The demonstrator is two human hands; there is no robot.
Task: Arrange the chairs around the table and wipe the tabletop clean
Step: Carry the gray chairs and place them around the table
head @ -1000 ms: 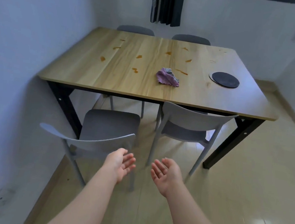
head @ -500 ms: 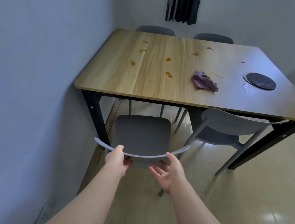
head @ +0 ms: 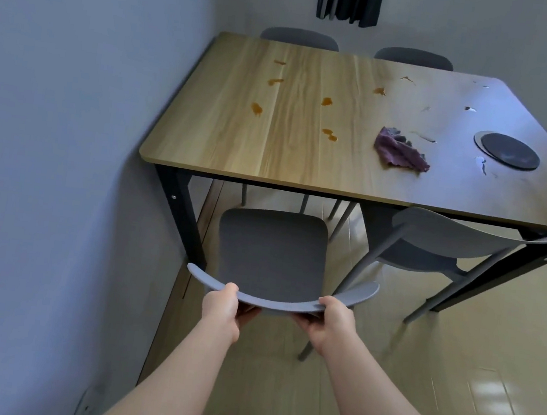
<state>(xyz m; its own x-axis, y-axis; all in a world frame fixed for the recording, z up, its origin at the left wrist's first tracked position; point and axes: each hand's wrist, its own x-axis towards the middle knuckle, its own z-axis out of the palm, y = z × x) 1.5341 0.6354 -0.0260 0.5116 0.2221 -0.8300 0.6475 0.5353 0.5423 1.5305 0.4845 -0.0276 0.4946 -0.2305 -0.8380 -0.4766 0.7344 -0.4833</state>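
Head view: grey plastic chair with a curved backrest (head: 272, 251) stands on the floor just short of the pale wooden worktop (head: 224, 147), its seat towards the near edge and close to the wall. My left hand (head: 223, 307) and right hand (head: 330, 323) each grip the backrest rail, fingers (head: 308, 324) curled under, thumbs on top. I judge it light, stiff and smooth, so this two-handed hold should steer it in level. A crumpled purple cloth (head: 399, 150) lies on the worktop near orange stains (head: 326, 101).
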